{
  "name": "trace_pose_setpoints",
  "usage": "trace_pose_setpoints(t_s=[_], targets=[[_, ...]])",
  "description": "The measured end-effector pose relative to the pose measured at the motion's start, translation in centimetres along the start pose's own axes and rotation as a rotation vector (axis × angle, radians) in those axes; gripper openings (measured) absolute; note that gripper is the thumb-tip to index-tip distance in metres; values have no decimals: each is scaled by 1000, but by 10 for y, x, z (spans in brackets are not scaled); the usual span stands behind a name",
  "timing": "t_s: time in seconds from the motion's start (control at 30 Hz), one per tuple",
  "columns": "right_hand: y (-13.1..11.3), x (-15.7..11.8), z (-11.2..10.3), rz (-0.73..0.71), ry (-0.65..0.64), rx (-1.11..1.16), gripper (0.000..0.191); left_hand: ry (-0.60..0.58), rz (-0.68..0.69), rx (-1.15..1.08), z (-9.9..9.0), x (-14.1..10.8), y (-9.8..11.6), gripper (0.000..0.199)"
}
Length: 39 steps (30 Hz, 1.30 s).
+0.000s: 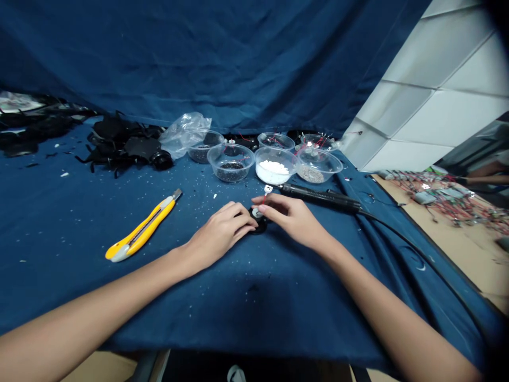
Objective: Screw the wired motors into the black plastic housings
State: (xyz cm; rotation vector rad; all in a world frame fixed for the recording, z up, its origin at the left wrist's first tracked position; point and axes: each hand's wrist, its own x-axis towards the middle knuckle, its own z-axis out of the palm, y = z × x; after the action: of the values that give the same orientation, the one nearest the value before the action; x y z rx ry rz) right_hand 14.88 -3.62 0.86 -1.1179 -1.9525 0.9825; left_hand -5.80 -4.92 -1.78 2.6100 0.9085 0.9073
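Note:
A small black round part (260, 228) with a silver-grey disc (256, 213) on it rests on the blue cloth in front of me. My left hand (226, 228) grips its left side with fingers closed. From the right, my right hand (292, 215) pinches at the disc with thumb and forefinger, partly hiding it. A thin red wire (264, 199) rises by these fingers to a small white piece (268, 189). Just behind my right hand lies a black pen-shaped electric screwdriver (322, 197) with a cord. A yellow utility knife (143, 228) lies left of my left hand.
Several clear plastic bowls stand at the back, one with white pieces (274, 171), another with dark bits (231, 171). Black parts (127, 140) are heaped at back left beside a clear bag (186, 132). Red-wired parts (441, 193) cover a board at right.

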Motion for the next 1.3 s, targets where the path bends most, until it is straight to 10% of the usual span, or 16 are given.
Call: trace_pose_setpoints(t_s=[1.03,1.3], targets=[[8,4,-2,86,70,352,40,-141,111,386,-9,6,13,24],[0,3,-9,117,58,311,41,-97,-25,160,-2,5,-2,9]])
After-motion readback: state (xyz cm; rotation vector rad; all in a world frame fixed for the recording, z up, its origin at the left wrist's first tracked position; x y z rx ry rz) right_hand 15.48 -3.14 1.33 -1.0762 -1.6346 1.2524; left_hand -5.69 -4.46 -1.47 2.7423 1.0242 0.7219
